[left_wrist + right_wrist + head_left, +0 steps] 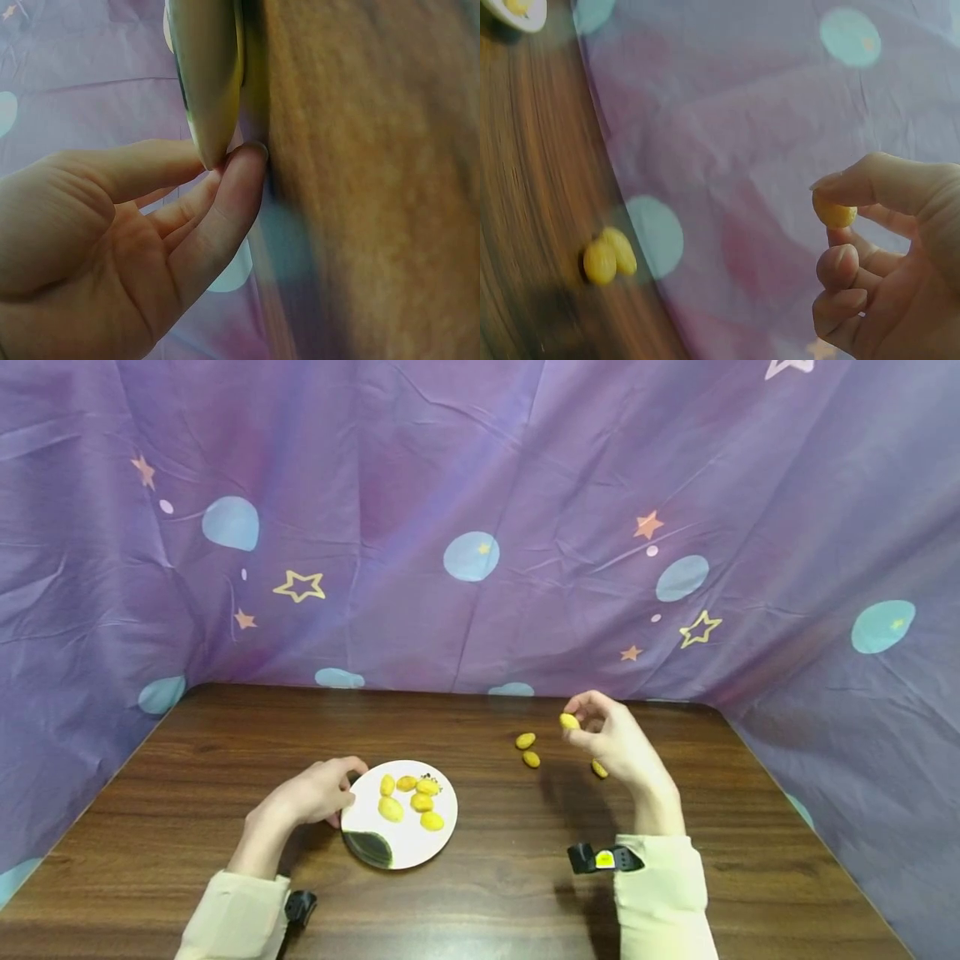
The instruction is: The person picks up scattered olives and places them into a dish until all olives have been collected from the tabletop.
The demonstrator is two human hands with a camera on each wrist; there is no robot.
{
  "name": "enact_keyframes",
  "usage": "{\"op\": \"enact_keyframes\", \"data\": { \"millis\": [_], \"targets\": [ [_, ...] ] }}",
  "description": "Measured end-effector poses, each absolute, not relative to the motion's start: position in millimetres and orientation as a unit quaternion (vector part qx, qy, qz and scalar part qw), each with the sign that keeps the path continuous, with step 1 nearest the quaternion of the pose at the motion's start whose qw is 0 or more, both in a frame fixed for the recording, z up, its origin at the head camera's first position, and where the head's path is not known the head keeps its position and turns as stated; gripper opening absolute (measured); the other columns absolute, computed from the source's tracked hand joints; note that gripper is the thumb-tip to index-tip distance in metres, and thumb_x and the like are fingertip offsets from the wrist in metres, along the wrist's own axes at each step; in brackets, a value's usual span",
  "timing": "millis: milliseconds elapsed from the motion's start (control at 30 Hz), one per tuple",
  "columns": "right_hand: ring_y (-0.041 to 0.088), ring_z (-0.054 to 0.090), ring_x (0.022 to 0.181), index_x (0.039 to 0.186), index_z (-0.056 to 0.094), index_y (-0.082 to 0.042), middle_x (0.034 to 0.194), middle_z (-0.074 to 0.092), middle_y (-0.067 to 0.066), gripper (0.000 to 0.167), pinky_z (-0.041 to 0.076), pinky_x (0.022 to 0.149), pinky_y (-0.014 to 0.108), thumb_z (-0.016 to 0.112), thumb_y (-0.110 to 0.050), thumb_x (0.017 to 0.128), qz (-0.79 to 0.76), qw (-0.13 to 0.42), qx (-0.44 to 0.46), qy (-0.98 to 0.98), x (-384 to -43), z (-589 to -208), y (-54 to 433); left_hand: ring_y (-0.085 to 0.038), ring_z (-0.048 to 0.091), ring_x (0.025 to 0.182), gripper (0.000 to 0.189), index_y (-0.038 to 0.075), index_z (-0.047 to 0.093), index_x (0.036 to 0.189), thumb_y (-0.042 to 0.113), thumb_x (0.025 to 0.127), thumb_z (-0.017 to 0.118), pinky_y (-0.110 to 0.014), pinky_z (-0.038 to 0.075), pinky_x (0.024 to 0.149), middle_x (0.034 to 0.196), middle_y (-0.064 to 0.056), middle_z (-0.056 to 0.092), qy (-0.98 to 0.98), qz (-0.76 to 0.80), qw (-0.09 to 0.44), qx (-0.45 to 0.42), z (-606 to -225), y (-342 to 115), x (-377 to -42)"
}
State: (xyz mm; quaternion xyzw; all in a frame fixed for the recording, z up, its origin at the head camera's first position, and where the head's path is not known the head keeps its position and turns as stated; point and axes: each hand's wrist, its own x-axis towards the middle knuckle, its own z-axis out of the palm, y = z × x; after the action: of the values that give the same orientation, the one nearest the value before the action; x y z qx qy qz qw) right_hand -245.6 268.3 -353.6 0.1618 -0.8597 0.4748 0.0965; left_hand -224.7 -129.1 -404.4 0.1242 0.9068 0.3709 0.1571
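Purple star-print cloth (405, 485) borders the far edge of the wooden table (510, 881). A white plate (408, 846), its rim gripped by the left hand (318, 792), bears six yellow fruits (391, 810). A wide gap separates it from two loose fruits (526, 741); the right hand (618, 742) pinches a raised fruit (569, 722), partly hiding another fruit (599, 768).

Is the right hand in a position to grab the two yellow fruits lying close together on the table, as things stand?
Probably not yet: the right hand pinches another yellow fruit, though nothing visible blocks its way to the nearby pair.
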Motion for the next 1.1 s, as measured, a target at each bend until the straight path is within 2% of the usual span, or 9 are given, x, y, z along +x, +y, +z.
{"op": "enact_keyframes", "data": {
  "millis": [267, 367, 600, 767, 1000, 1100],
  "targets": [
    [0.022, 0.06, 0.069, 0.1, 0.061, -0.006, 0.086, 0.061, 0.008, 0.025, 0.048, 0.058, 0.027, 0.07, 0.004, 0.079, 0.438, 0.07, 0.193, -0.875, -240, -345, 228, -0.021, 0.059, 0.059, 0.041, -0.006, 0.052, 0.126, -0.01, 0.086, 0.055, -0.033, 0.056, 0.053, 0.086, -0.015, 0.054, 0.909, 0.367, 0.153, 0.126, -405, -130, -224],
    [0.02, 0.059, 0.065, 0.099, 0.061, -0.009, 0.083, 0.061, 0.003, 0.025, 0.048, 0.055, 0.029, 0.071, 0.001, 0.078, 0.41, 0.062, 0.213, -0.885, -237, -345, 213, -0.021, 0.06, 0.058, 0.041, -0.005, 0.052, 0.127, -0.009, 0.086, 0.055, -0.033, 0.056, 0.054, 0.086, -0.015, 0.054, 0.909, 0.366, 0.153, 0.125, -404, -129, -223],
    [0.013, 0.057, 0.066, 0.097, 0.06, -0.013, 0.083, 0.06, -0.002, 0.027, 0.049, 0.06, 0.03, 0.072, -0.001, 0.076, 0.363, 0.037, 0.275, -0.89, -231, -350, 182, -0.022, 0.06, 0.06, 0.041, -0.005, 0.052, 0.128, -0.009, 0.087, 0.055, -0.033, 0.056, 0.055, 0.088, -0.016, 0.054, 0.909, 0.367, 0.158, 0.116, -402, -129, -223],
    [0.013, 0.056, 0.064, 0.097, 0.06, -0.012, 0.083, 0.059, -0.001, 0.027, 0.048, 0.056, 0.027, 0.073, 0.0, 0.077, 0.367, 0.002, 0.307, -0.878, -229, -359, 165, -0.022, 0.06, 0.061, 0.04, -0.005, 0.052, 0.127, -0.009, 0.087, 0.055, -0.033, 0.056, 0.055, 0.088, -0.016, 0.054, 0.908, 0.369, 0.16, 0.115, -402, -128, -223],
    [0.014, 0.058, 0.071, 0.096, 0.061, -0.014, 0.078, 0.06, -0.004, 0.029, 0.047, 0.062, 0.026, 0.074, 0.001, 0.075, 0.365, -0.039, 0.311, -0.876, -227, -378, 139, -0.022, 0.059, 0.06, 0.042, -0.006, 0.052, 0.127, -0.01, 0.085, 0.055, -0.033, 0.056, 0.054, 0.085, -0.015, 0.053, 0.908, 0.37, 0.155, 0.12, -403, -129, -224],
    [0.015, 0.057, 0.07, 0.095, 0.062, -0.015, 0.08, 0.06, -0.004, 0.029, 0.046, 0.06, 0.024, 0.075, -0.001, 0.074, 0.343, -0.051, 0.318, -0.882, -225, -385, 128, -0.021, 0.059, 0.059, 0.042, -0.007, 0.052, 0.126, -0.011, 0.084, 0.055, -0.033, 0.056, 0.054, 0.084, -0.015, 0.053, 0.907, 0.371, 0.154, 0.124, -403, -129, -224]
  ]
}}
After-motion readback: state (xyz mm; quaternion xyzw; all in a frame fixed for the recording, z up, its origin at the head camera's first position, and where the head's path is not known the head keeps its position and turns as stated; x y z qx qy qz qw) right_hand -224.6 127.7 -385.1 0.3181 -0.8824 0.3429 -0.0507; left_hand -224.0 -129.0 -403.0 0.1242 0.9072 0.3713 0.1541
